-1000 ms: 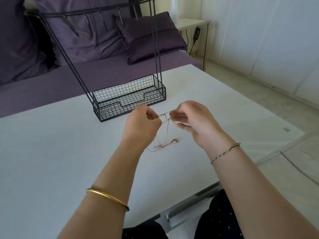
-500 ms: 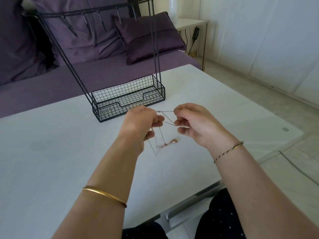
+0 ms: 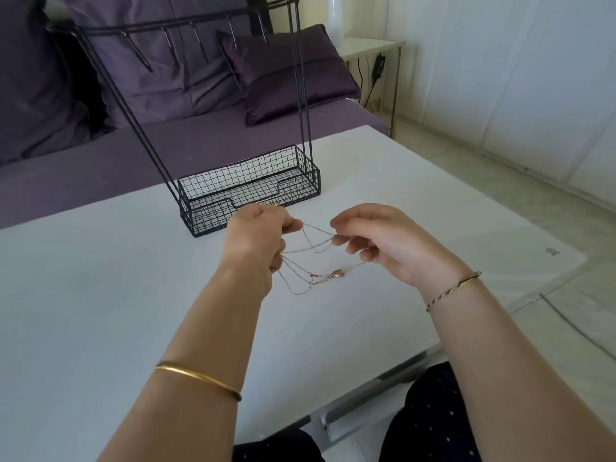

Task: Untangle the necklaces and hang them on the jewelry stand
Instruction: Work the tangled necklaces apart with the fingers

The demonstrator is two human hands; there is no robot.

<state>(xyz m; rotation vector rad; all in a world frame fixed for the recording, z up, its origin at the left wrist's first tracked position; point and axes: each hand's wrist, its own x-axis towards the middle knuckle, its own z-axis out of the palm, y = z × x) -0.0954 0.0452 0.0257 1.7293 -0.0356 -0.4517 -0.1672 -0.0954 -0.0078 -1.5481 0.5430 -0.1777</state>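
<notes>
While both hands hold them up off the table [image 3: 100, 295], the tangled necklaces [image 3: 318, 229] span the gap between the hands as several thin strands. The upper strands run from the pinched tips of the left fingers [image 3: 293, 225] across to the right fingers [image 3: 343, 240], which are also closed on the chain. Lower strands drop from under the left hand [image 3: 256, 241] and sag toward the tabletop, meeting at a small clasp [image 3: 313, 276] and a rose-coloured pendant [image 3: 337, 273]; from there one strand rises to the curled lower fingers of the right hand [image 3: 383, 241]. Whether the pendant touches the table cannot be told.

The left hand shows its back to the camera, fingers curled in; the right hand is turned with its thumb uppermost. Both forearms reach forward over the table, a gold bangle [image 3: 200, 378] on the left and a twisted bracelet [image 3: 453, 290] on the right.

The black wire jewelry stand [image 3: 250, 191] stands just beyond the left hand, its basket base close to the knuckles and its hook bar high above. White tabletop stretches wide to the left; the table's right edge lies near the right wrist, and its near edge runs under the forearms. A purple sofa [image 3: 100, 175] lies behind.
</notes>
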